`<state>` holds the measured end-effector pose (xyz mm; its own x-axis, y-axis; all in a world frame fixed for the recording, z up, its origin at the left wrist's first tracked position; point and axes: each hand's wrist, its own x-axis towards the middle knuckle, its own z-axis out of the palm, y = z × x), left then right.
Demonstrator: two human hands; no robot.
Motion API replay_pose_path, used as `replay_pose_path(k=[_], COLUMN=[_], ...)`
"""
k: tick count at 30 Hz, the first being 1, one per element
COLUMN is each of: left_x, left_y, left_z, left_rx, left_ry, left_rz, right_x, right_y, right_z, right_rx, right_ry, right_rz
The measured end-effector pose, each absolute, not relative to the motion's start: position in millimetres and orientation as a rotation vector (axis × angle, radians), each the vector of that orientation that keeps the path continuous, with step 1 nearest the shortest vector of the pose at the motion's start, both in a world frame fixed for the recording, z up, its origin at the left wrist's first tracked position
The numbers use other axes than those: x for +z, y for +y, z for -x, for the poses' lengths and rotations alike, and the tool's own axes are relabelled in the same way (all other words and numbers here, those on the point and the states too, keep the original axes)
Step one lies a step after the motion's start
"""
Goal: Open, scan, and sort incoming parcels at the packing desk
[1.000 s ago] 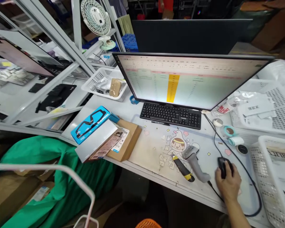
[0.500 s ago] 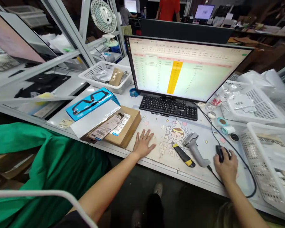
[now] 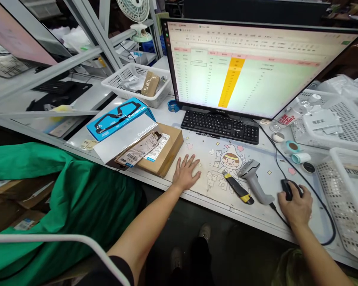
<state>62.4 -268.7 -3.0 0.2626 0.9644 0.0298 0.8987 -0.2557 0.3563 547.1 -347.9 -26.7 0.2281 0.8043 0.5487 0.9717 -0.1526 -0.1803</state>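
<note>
My left hand (image 3: 185, 173) lies flat on the desk mat (image 3: 201, 169), fingers spread, just right of a brown cardboard box (image 3: 170, 153). Wrapped over a black computer mouse (image 3: 288, 189) is my right hand (image 3: 297, 204). Between the hands lie a grey barcode scanner (image 3: 255, 183) and a black and yellow utility knife (image 3: 238, 187). A black keyboard (image 3: 220, 125) stands below a monitor (image 3: 256, 75) showing a spreadsheet with an orange column. Leaning on the cardboard box is a blue and white box (image 3: 122, 117), with labelled papers (image 3: 139, 151) beside it.
A white basket (image 3: 134, 93) with a taped parcel is at the back left. More white baskets (image 3: 334, 198) line the right side. Rolls of tape (image 3: 300, 158) sit near the mouse cable. Green cloth (image 3: 77, 198) hangs over cartons at left. A fan (image 3: 137, 16) stands behind.
The view has tilted down and shifted slightly left, so the scene sits farther right and the monitor appears larger. Both hands keep their places on the desk mat and the mouse.
</note>
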Motion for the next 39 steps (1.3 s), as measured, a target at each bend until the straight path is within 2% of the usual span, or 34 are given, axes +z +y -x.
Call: replay_pose_path(k=[39], left_x=[-5.6], left_y=[-272.1], left_z=[-60.2], left_rx=[0.417], left_ry=[1.74], left_rz=[-2.267], right_x=[-34.4], right_y=[-344.9], right_z=[-553.2], right_rx=[-0.401], right_ry=[-1.647], right_rz=[1.939])
